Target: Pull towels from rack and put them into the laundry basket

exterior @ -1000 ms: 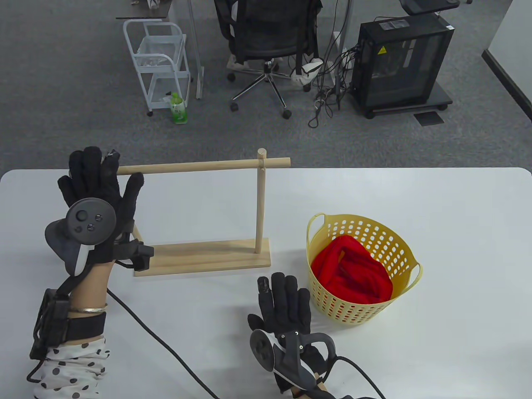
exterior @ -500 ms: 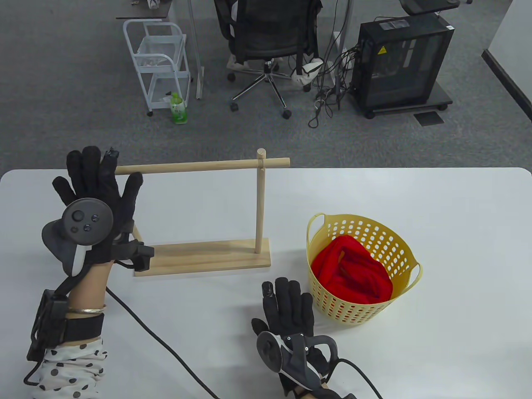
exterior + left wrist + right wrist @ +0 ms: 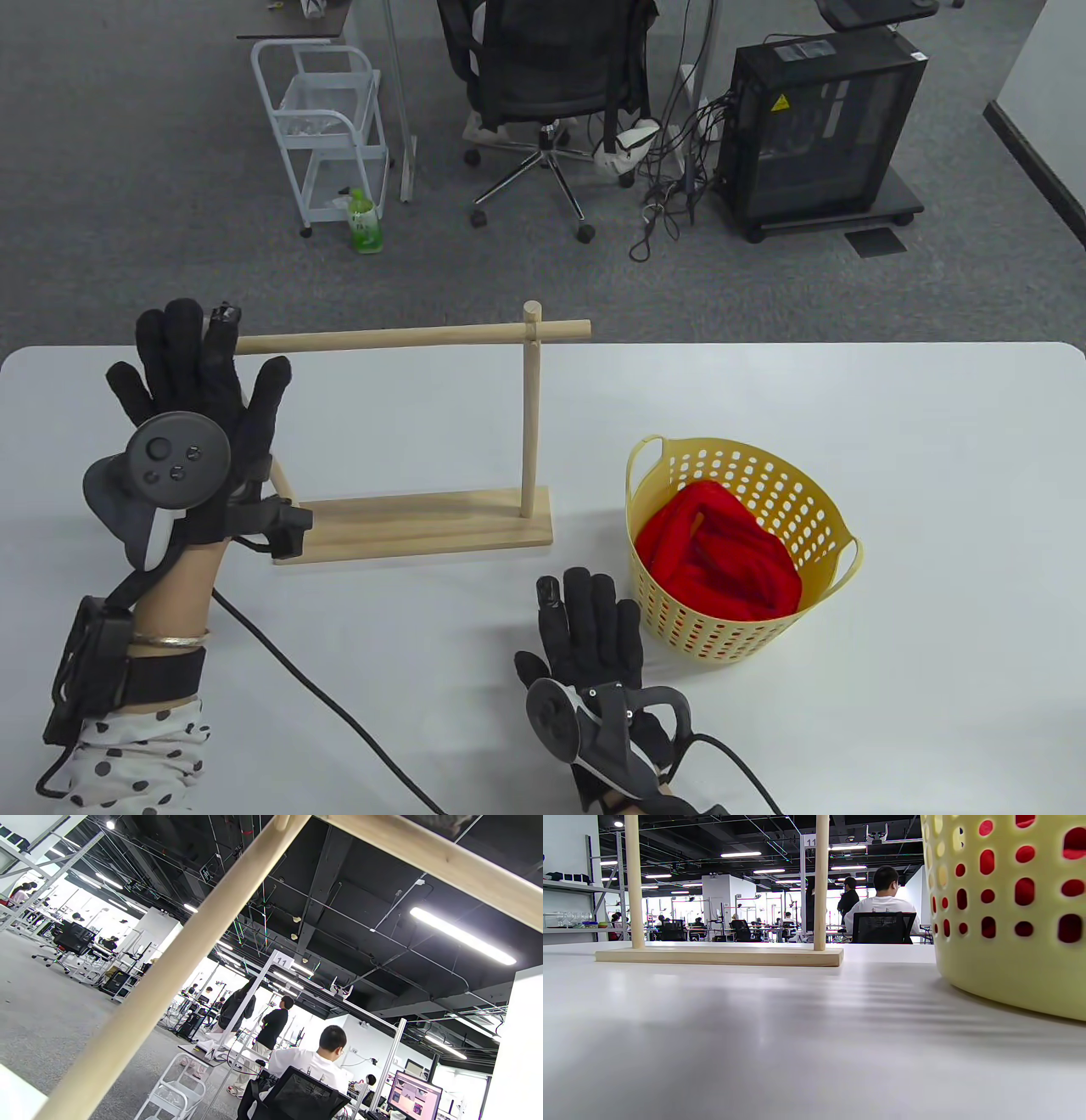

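Observation:
A bare wooden towel rack (image 3: 407, 341) stands on the white table; its upright (image 3: 169, 963) and base (image 3: 721, 956) show in the wrist views. No towel hangs on its bar. A red towel (image 3: 721, 560) lies bunched inside the yellow laundry basket (image 3: 827, 509), whose perforated wall (image 3: 1009, 912) fills the right of the right wrist view. My left hand (image 3: 199, 365) is raised with fingers spread straight at the rack's left end, holding nothing. My right hand (image 3: 585, 611) lies flat on the table just left of the basket, fingers straight.
Cables run from both wrists across the table's front (image 3: 339, 705). Beyond the far table edge stand an office chair (image 3: 551, 76), a white trolley (image 3: 327, 127), a green bottle (image 3: 365, 222) and a black computer case (image 3: 823, 127). People sit at desks in the background (image 3: 882, 908).
The left hand shifted slightly left and up beside the bar. The right hand slid a little right and toward the front edge. Rack, basket and towel stayed put.

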